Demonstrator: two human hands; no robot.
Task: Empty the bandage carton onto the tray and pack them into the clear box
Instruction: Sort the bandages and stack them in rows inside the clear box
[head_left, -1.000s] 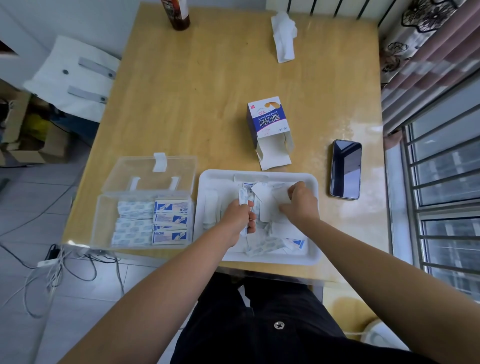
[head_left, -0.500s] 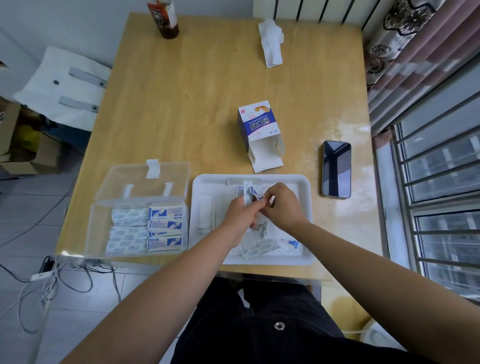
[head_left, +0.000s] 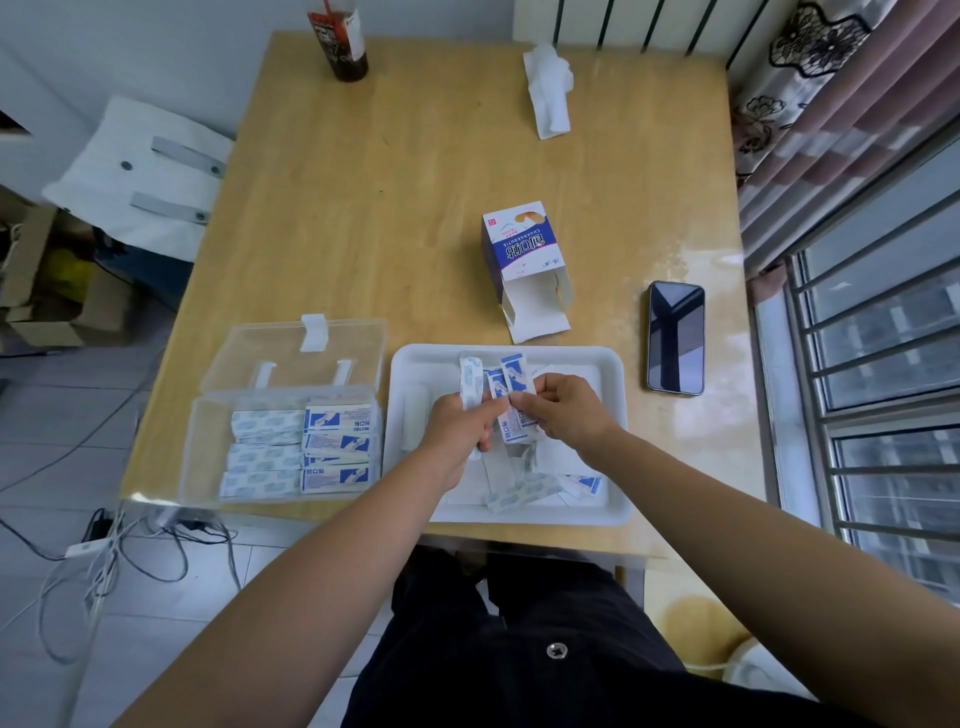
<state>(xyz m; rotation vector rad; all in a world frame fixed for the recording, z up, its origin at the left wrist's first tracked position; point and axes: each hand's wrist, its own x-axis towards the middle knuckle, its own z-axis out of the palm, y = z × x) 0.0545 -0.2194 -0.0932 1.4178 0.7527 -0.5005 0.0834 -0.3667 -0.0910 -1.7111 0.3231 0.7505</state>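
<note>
Bandages (head_left: 506, 387) gripped by left hand (head_left: 460, 428) & right hand (head_left: 566, 410) over tray (head_left: 615, 499).

Bandage carton (head_left: 519, 244) lies open beyond the white tray (head_left: 571, 354) — wrapped bandages (head_left: 519, 493) loose inside; clear box (head_left: 205, 447) part-filled.

Soft daylight from the barred window (head_left: 883, 338) at right fills the room, laying a pale glare along the right edge of the table (head_left: 415, 208) and mirroring the bars in the dark screen of the phone (head_left: 675, 338). Shadows are faint. The white tray (head_left: 571, 352) is nearly blown out, and the bandages (head_left: 511, 379) look slightly soft. Wide-angle distortion bows the frame's edges.
</note>
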